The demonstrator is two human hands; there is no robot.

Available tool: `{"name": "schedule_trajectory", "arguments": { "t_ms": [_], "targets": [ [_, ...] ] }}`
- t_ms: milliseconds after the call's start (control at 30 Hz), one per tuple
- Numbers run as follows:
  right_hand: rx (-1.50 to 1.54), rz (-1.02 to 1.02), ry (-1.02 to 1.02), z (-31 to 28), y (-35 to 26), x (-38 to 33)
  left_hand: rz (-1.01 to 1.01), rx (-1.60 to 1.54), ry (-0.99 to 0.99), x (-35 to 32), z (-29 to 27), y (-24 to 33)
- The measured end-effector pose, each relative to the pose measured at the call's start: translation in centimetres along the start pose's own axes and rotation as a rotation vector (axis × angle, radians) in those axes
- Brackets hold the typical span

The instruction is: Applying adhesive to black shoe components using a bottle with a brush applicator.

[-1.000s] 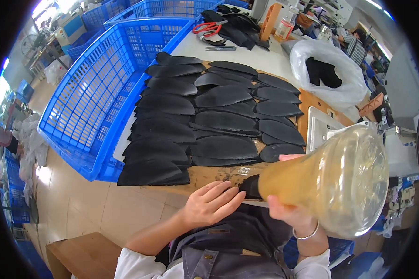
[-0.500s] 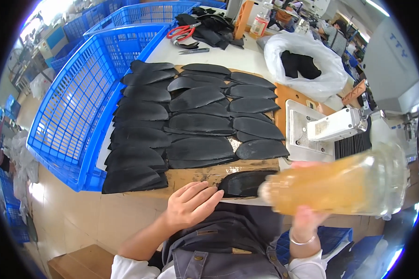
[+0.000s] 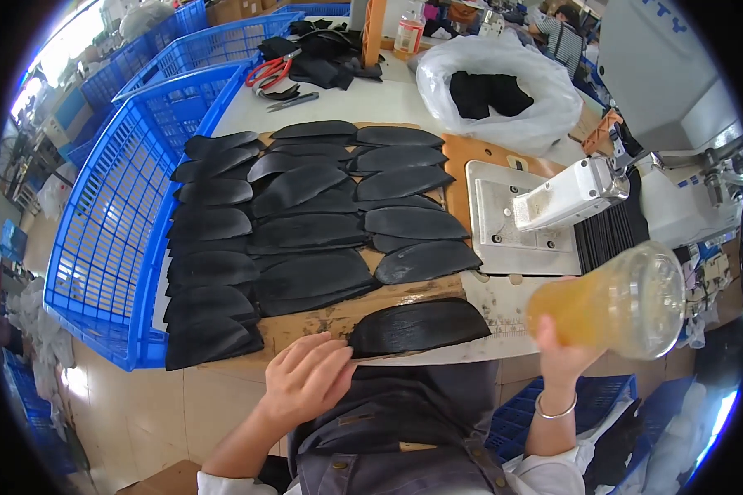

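My right hand (image 3: 565, 355) is wrapped round a clear bottle (image 3: 611, 305) of amber liquid. The bottle is tipped over, its round base toward the upper right, above the right part of the table edge. A curved black piece (image 3: 421, 326) lies by itself at the near edge of the table, with a dark, slightly shiny surface. At its left end rests my left hand (image 3: 309, 375), fingers stretched out over the table edge and fingertips touching or very near the piece's tip. Behind it, many similar black pieces (image 3: 309, 231) lie overlapping in three columns on brown cardboard (image 3: 371, 297).
A blue basket (image 3: 132, 223) stands along the left side. Red-handled scissors (image 3: 268, 73) and black scraps (image 3: 330, 62) lie at the back. A white plastic bag (image 3: 545, 91) holds black material. At right stands a machine with a white arm (image 3: 570, 194). A person (image 3: 561, 41) sits farther back.
The bottle has moved right, away from the lone black piece, which now shows whole. My left hand remains at that piece's left end. The whole view has shifted somewhat.
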State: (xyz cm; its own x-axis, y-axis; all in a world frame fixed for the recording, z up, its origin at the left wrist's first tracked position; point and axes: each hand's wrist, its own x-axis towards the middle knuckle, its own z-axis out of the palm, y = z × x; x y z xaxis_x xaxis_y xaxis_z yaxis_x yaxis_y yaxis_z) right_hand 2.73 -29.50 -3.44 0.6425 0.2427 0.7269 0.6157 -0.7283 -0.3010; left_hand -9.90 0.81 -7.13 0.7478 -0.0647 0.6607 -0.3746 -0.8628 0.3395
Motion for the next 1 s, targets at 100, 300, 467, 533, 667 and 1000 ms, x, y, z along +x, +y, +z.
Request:
{"name": "schedule_trajectory", "arguments": {
  "t_ms": [100,300,467,533,667,1000],
  "targets": [
    [0.422,0.282,0.179,-1.4,2.3,-0.3,-0.12,-0.191,0.248,0.3,0.3,1.1],
    [1.349,0.678,0.363,-0.4,0.7,-0.5,0.039,-0.128,-0.18,8.2,0.4,4.5],
    [1.46,0.755,0.262,0.7,0.6,-1.9,0.018,-0.132,-0.507,11.1,3.2,5.9],
    [1.442,0.749,0.219,0.8,0.8,-2.2,0.022,-0.108,-0.533,11.3,3.6,5.8],
    [1.491,0.759,0.161,1.0,1.0,-2.0,0.001,-0.138,-0.577,11.7,3.8,5.3],
    [1.645,0.909,0.218,1.0,1.4,-2.1,-0.041,-0.241,-0.577,13.0,3.8,4.3]
  ]
}}
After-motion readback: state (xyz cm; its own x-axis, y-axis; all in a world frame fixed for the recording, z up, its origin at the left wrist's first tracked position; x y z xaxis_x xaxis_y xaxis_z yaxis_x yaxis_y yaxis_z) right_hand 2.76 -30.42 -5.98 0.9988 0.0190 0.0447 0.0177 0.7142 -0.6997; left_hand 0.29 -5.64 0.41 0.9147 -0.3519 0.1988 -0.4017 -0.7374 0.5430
